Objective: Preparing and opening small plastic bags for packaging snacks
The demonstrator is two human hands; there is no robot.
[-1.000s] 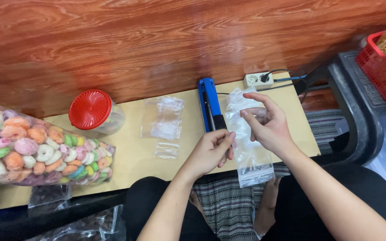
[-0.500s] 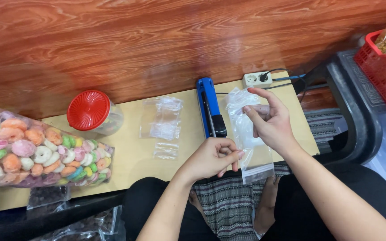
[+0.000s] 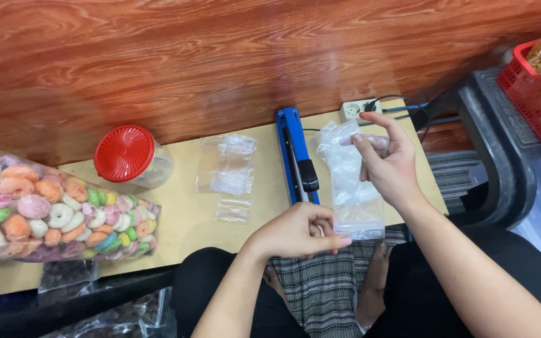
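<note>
Nearest the camera, the left hand point(image 3: 298, 231) is curling closed, thumb and fingertips pinching the bottom edge of a small clear plastic bag point(image 3: 353, 181) just over the table's point(image 3: 183, 225) near edge. Above it, the right hand point(image 3: 389, 166) is gripping the bag's upper part, thumb and index finger spreading at its mouth, so the bag is hanging stretched between the two hands, beside the blue heat sealer point(image 3: 297, 159). This looks like the stage of opening an empty bag for filling; the next move would call for parting the mouth fully while keeping the thin film from slipping. Farther left, loose empty bags point(image 3: 226, 172) are lying flat, then a red-lidded jar point(image 3: 129, 156) and a large bag of coloured ring snacks point(image 3: 45, 213). A power strip point(image 3: 358, 109) is sitting at the far edge.
</note>
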